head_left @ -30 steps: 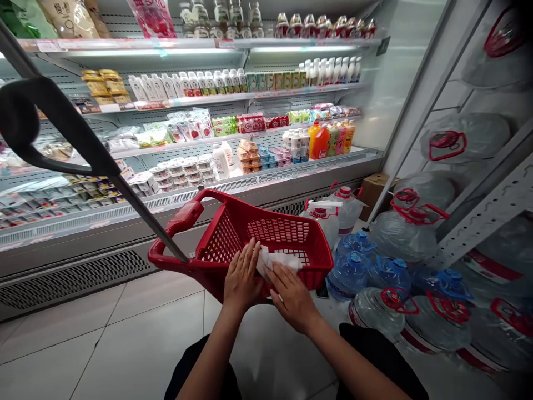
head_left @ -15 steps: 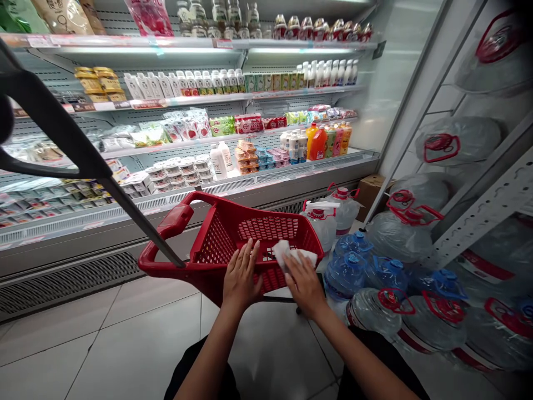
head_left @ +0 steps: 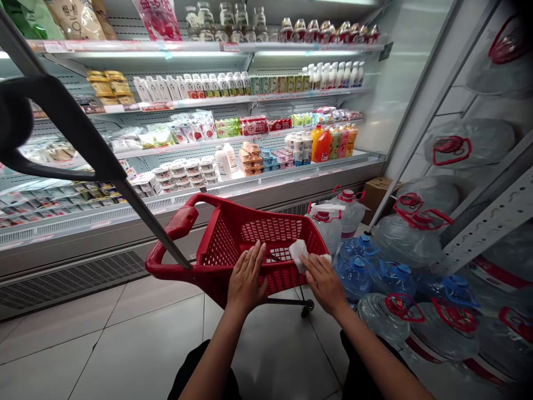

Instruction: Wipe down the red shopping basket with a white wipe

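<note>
A red plastic shopping cart point(head_left: 212, 280) with slotted basket walls stands in front of me. My left hand point(head_left: 245, 284) rests at its near rim, fingers stretched out over the edge and holding nothing. A crumpled white cloth or tissue point(head_left: 297, 254) lies under the fingers of my right hand point(head_left: 325, 282), which presses it on the near rim close to the basket's right corner. Part of the cloth is hidden by that hand. Only the floor of the basket shows between my hands, through its slots.
A grey pole with a black handle point(head_left: 62, 128) crosses the left side. Behind the cart runs a refrigerated display point(head_left: 266, 180) stocked with dairy and drinks. Large water bottles point(head_left: 356, 275) crowd the right, near a cardboard box point(head_left: 377, 191) and a metal rack.
My right hand has slid the white cloth rightward along the near rim toward the corner. My left hand stays in about the same place on the rim. The whole view has shifted slightly.
</note>
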The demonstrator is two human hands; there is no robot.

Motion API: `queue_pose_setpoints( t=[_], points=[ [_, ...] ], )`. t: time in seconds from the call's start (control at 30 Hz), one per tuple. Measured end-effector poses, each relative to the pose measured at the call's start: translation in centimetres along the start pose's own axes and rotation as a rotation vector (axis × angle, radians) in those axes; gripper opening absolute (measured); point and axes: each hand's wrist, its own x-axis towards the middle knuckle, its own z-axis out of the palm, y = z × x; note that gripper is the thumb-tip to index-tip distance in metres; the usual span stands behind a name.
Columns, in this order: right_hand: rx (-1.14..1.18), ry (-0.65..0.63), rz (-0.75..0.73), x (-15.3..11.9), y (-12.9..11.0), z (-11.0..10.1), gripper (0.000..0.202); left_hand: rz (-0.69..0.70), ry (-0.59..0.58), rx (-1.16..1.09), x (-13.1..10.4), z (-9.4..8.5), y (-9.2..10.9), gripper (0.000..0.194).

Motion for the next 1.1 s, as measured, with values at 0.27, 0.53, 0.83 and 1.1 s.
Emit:
queue_pose_setpoints(
  t=[0.27, 0.53, 0.83, 1.1],
  points=[
    [0.028, 0.069, 0.120, 1.3, -2.5, 1.7, 0.050, -0.017, 0.022, 0.010, 0.3, 0.5, 0.4, 0.094],
    [0.167, -0.034, -0.153, 3.3, -11.8, 4.0, 0.058, -0.001, 0.040, -0.004, 0.1, 0.5, 0.2, 0.097],
    [0.073, 0.026, 0.051, 0.2, 0.1, 0.8, 0.055, 0.006, 0.008, 0.004, 0.2, 0.2, 0.2, 0.096],
    [0.117, 0.012, 0.008, 2.3, -6.4, 2.9, 0.054, -0.019, 0.020, -0.011, 0.3, 0.3, 0.5, 0.095]
  ],
)
